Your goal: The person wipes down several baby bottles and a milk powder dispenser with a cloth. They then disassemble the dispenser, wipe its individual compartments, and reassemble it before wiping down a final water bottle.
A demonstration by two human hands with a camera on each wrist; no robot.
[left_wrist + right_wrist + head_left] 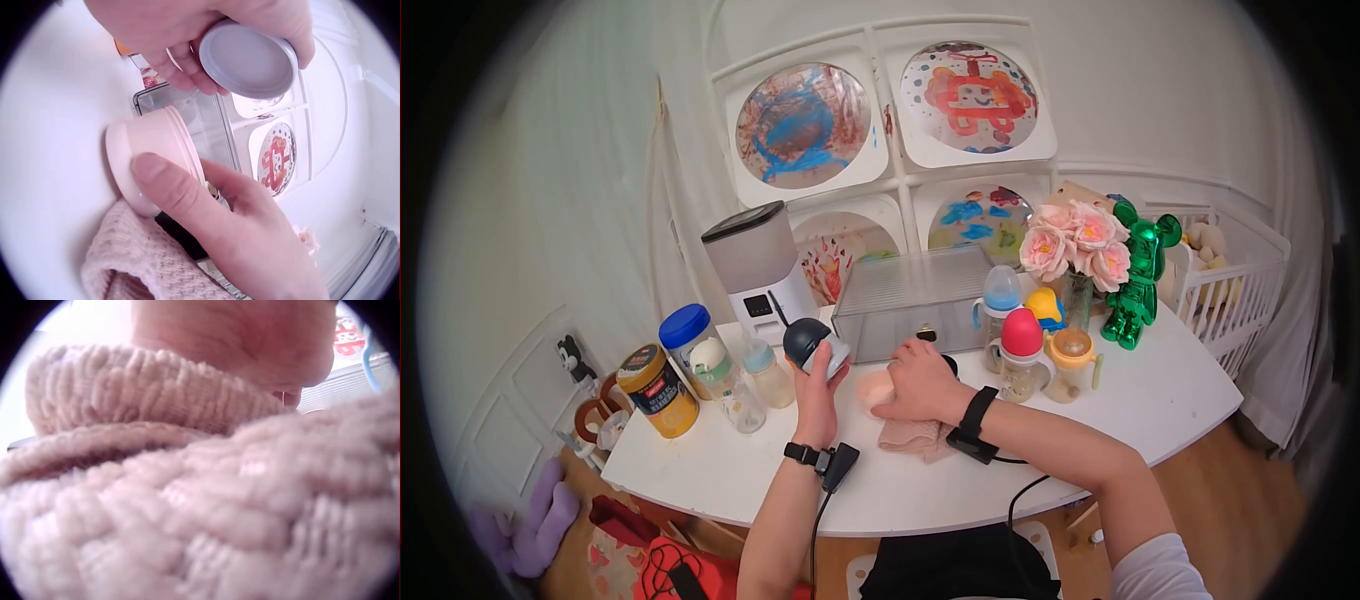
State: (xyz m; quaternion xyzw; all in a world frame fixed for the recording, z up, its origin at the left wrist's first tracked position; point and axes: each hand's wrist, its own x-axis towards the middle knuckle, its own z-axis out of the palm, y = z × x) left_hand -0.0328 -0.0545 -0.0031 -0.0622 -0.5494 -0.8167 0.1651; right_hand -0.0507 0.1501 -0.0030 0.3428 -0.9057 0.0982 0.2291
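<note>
My left hand (816, 405) is raised over the table and holds a round lid (250, 59), its pale grey hollow inside showing in the left wrist view. In the head view a dark rounded dome (803, 340) shows right at those fingers. My right hand (925, 385) grips a pale pink round tub (150, 156), thumb on its near side and other fingers behind it. A pink knitted cloth (915, 437) lies bunched beside the tub, under my right wrist. That cloth (206, 506) fills most of the right wrist view, where the tub is hidden.
Behind my hands stands a grey translucent box (910, 300), with a feeder-like dispenser (755, 265) to its left. Tins and baby bottles (735, 395) are at the left. More bottles (1022, 355), a vase of pink flowers (1080, 245) and a green bear figure (1138, 280) stand right.
</note>
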